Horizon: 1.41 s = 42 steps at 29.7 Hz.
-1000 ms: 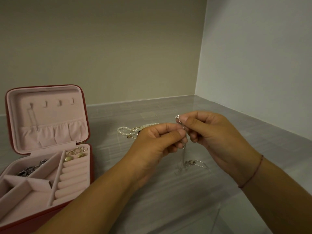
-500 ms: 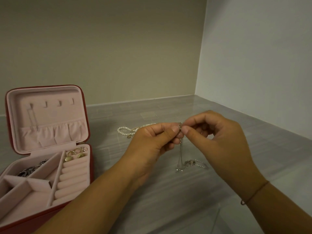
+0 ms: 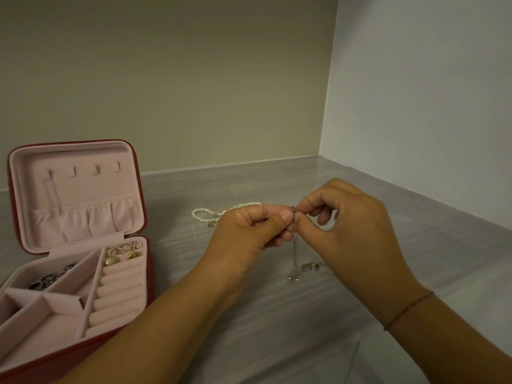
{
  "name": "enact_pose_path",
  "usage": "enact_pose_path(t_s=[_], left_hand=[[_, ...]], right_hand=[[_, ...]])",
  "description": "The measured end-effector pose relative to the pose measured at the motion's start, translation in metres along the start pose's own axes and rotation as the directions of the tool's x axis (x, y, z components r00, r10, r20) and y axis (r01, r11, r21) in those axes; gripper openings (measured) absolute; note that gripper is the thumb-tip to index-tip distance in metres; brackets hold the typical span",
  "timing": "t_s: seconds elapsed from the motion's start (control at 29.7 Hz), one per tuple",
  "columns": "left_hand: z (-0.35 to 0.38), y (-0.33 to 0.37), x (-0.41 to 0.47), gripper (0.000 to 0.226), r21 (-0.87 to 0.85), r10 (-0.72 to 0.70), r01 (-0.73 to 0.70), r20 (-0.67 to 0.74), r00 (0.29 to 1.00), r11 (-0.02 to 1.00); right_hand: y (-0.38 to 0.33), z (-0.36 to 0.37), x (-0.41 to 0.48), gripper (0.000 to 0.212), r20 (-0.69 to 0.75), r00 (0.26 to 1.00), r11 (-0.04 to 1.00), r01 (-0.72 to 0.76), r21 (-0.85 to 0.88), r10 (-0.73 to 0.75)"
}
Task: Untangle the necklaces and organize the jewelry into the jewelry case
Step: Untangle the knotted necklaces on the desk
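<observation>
Both the left hand and right hand pinch the top of a silver chain above the table; its lower end, seemingly a clasp, rests there; the jewelry case sits open at left.

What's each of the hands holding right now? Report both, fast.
Left hand: closed, pinching the top of the silver chain necklace.
Right hand: closed, pinching the same chain's top.

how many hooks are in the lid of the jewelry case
4, in one row across the lid's top: leftmost hook, second, third, rightmost. None look hidden.
</observation>
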State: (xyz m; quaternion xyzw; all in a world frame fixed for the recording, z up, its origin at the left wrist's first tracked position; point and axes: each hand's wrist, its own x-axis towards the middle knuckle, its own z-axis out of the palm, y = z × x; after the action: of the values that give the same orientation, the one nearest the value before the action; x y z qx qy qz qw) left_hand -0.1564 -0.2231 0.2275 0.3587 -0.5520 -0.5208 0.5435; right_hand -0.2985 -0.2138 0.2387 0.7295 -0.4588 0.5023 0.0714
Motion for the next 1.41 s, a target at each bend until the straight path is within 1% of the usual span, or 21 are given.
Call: enact_pose_path(t_s=[0.03, 0.07, 0.1, 0.13, 0.17, 0.2, 0.24, 0.27, 0.3, 0.37, 0.44, 0.51, 0.54, 0.67, 0.77, 0.88, 0.94, 1.01, 1.18, 1.31, 1.41], left_hand=[[0.000, 0.000, 0.000, 0.010, 0.014, 0.007, -0.007, -0.001, 1.000, 1.000], [0.000, 0.001, 0.000, 0.010, 0.024, 0.011, -0.011, 0.000, 1.000, 1.000], [-0.001, 0.001, 0.000, 0.011, 0.025, 0.007, -0.007, 0.001, 1.000, 1.000], [-0.001, 0.001, 0.000, 0.011, 0.020, -0.005, 0.005, 0.004, 1.000, 1.000], [0.000, 0.001, 0.001, 0.012, 0.008, -0.022, 0.021, 0.010, 1.000, 1.000], [0.000, 0.001, 0.001, 0.012, -0.004, -0.039, 0.039, 0.020, 0.999, 0.999], [0.001, 0.001, 0.001, 0.012, -0.017, -0.053, 0.054, 0.034, 0.998, 0.998], [0.001, 0.000, 0.001, 0.013, -0.030, -0.063, 0.065, 0.049, 0.997, 0.997], [0.001, 0.000, 0.001, 0.012, -0.042, -0.070, 0.073, 0.061, 0.996, 0.996], [0.001, 0.000, 0.000, 0.010, -0.062, -0.070, 0.075, 0.072, 0.995, 0.995], [0.000, 0.001, -0.001, 0.009, -0.072, -0.058, 0.062, 0.059, 0.997, 0.995], [-0.001, 0.002, -0.001, 0.007, -0.043, -0.027, 0.029, 0.037, 0.999, 0.999], [-0.002, 0.002, -0.001, 0.006, -0.002, 0.000, 0.000, 0.028, 1.000, 1.000], [-0.002, 0.001, -0.002, 0.006, 0.218, 0.161, -0.160, 0.013, 0.987, 0.963], [0.000, 0.001, -0.004, 0.004, 0.290, 0.217, -0.214, 0.020, 0.976, 0.933], [0.001, 0.002, -0.003, 0.006, 0.284, 0.201, -0.193, -0.001, 0.980, 0.939], [0.000, 0.003, -0.002, 0.010, 0.245, 0.163, -0.153, -0.020, 0.986, 0.957], [0.000, 0.004, -0.001, 0.010, 0.222, 0.144, -0.136, -0.020, 0.989, 0.965], [-0.001, 0.005, -0.002, 0.004, 0.193, 0.210, -0.205, -0.006, 0.978, 0.959], [-0.002, 0.003, -0.004, 0.005, 0.259, 0.271, -0.263, 0.003, 0.963, 0.930], [-0.002, 0.001, -0.004, 0.011, 0.385, 0.346, -0.333, 0.036, 0.937, 0.861]], right_hand=[[0.000, 0.000, 0.000, 0.005, 0.009, 1.000, 0.999, -0.025, 0.023, 0.025], [0.000, 0.000, 0.000, 0.007, 0.031, 0.997, 0.994, -0.076, 0.083, 0.074], [0.001, -0.002, 0.001, 0.008, 0.081, 0.986, 0.969, -0.160, 0.187, 0.147], [0.002, -0.004, 0.003, 0.008, 0.161, 0.962, 0.911, -0.261, 0.320, 0.219], [0.002, -0.006, 0.004, 0.006, 0.254, 0.929, 0.824, -0.357, 0.439, 0.268], [0.003, -0.008, 0.005, 0.005, 0.327, 0.898, 0.737, -0.432, 0.520, 0.295], [0.005, -0.009, 0.006, 0.005, 0.373, 0.874, 0.677, -0.479, 0.559, 0.310], [0.006, -0.010, 0.007, 0.005, 0.397, 0.861, 0.645, -0.504, 0.574, 0.319], [0.007, -0.010, 0.007, 0.004, 0.408, 0.855, 0.636, -0.513, 0.577, 0.321], [0.009, -0.010, 0.007, 0.002, 0.395, 0.862, 0.657, -0.501, 0.564, 0.318], [0.009, -0.011, 0.008, 0.002, 0.362, 0.883, 0.712, -0.459, 0.532, 0.299], [0.010, -0.012, 0.009, 0.004, 0.339, 0.901, 0.768, -0.415, 0.488, 0.272], [0.009, -0.013, 0.010, 0.004, 0.336, 0.905, 0.780, -0.403, 0.478, 0.262], [0.008, -0.017, 0.010, 0.005, 0.365, 0.899, 0.773, -0.407, 0.487, 0.243], [0.010, -0.016, 0.007, 0.004, 0.376, 0.892, 0.775, -0.418, 0.474, 0.251], [0.010, -0.011, 0.004, 0.003, 0.343, 0.905, 0.780, -0.400, 0.481, 0.252], [0.010, -0.009, 0.003, 0.002, 0.307, 0.912, 0.757, -0.400, 0.518, 0.272], [0.011, -0.008, 0.002, 0.002, 0.301, 0.907, 0.723, -0.417, 0.550, 0.293], [0.011, -0.007, 0.001, 0.002, 0.319, 0.900, 0.719, -0.431, 0.545, 0.297], [0.013, -0.008, 0.003, 0.003, 0.315, 0.904, 0.746, -0.419, 0.518, 0.289], [0.013, -0.011, 0.004, 0.003, 0.341, 0.904, 0.781, -0.403, 0.478, 0.257]])
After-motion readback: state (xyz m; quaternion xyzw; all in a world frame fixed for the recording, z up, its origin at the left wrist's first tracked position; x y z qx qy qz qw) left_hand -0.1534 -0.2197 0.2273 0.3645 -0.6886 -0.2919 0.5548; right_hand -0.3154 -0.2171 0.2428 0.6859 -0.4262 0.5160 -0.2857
